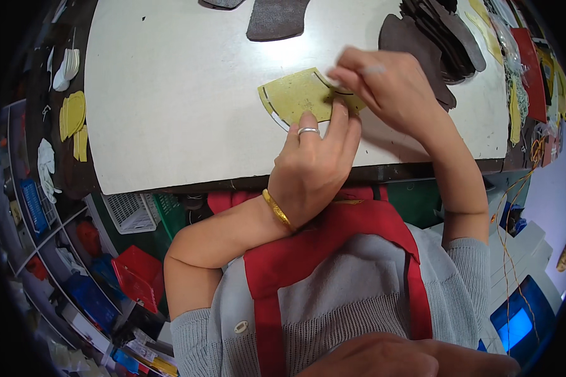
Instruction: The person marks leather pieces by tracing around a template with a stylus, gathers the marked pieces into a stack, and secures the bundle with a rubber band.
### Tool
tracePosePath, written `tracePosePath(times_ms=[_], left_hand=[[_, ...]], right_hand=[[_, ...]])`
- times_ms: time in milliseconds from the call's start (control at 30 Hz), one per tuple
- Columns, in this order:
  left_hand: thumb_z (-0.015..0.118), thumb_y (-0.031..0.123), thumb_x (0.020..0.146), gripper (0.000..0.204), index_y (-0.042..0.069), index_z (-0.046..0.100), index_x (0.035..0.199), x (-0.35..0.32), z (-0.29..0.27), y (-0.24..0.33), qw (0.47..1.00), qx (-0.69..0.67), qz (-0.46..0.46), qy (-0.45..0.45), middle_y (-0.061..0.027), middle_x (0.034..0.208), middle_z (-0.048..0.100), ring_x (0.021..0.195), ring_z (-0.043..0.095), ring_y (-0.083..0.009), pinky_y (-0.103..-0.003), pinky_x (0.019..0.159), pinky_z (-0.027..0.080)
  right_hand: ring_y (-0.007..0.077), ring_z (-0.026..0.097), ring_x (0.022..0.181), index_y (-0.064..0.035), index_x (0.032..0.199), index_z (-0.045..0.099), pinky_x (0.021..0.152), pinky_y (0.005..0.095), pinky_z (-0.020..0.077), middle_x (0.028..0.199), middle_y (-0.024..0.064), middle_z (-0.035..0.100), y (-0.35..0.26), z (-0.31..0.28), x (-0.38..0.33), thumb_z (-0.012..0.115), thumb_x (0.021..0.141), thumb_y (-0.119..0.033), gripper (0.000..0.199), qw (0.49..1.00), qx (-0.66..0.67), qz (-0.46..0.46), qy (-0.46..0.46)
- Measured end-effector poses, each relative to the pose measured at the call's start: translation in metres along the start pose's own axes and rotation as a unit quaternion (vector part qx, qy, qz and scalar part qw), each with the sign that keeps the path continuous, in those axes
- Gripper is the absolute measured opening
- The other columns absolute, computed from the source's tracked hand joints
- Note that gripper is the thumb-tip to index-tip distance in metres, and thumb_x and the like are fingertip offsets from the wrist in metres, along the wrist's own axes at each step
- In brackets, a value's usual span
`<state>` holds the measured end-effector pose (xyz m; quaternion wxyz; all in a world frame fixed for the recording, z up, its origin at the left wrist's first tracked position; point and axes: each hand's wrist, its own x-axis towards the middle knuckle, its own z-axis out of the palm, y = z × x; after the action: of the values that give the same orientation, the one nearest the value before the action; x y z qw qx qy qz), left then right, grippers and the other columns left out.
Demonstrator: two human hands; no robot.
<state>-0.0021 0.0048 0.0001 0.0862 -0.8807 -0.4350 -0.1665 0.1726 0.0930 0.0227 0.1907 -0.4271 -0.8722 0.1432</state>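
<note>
Left hand presses fingertips on yellow template, fingers extended, grasping nothing visible. Right hand curled, blurred, over template's right end; cannot tell whether it holds anything. Template lies on white tabletop. Best, seemingly: press evenly, fingertips clear of slots, right hand light. Template fan-shaped, thin, stiff-looking, curved slots. Beyond template: matte, leather-like brown piece. Right of template: rounded dark pieces, piled.
</note>
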Motion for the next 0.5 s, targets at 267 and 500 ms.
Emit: tracePosePath(times_ms=[267,500], left_hand=[[0.064,0.014,0.083,0.032,0.011,0.073,0.114,0.007,-0.004,-0.001,1.000,0.005,0.008,-0.022,-0.0051,0.119,0.071,0.078,0.065,-0.0247,-0.025,0.061,0.055],[0.066,0.013,0.077,0.025,0.012,0.069,0.102,0.016,-0.004,-0.013,1.000,0.004,0.026,-0.009,-0.0017,0.104,0.069,0.074,0.061,-0.0188,-0.027,0.053,0.052]], right_hand=[[0.0354,0.067,0.077,-0.0036,0.090,0.064,0.066,0.0459,0.0514,0.078,0.0136,0.067,0.013,-0.029,-0.021,0.061,0.099,-0.027,0.025,0.989,0.098,0.111,0.015],[0.0326,0.065,0.084,-0.0014,0.095,0.066,0.073,0.0390,0.0515,0.087,0.0112,0.066,-0.003,-0.022,-0.030,0.072,0.088,-0.025,0.025,0.993,-0.044,0.088,-0.072]])
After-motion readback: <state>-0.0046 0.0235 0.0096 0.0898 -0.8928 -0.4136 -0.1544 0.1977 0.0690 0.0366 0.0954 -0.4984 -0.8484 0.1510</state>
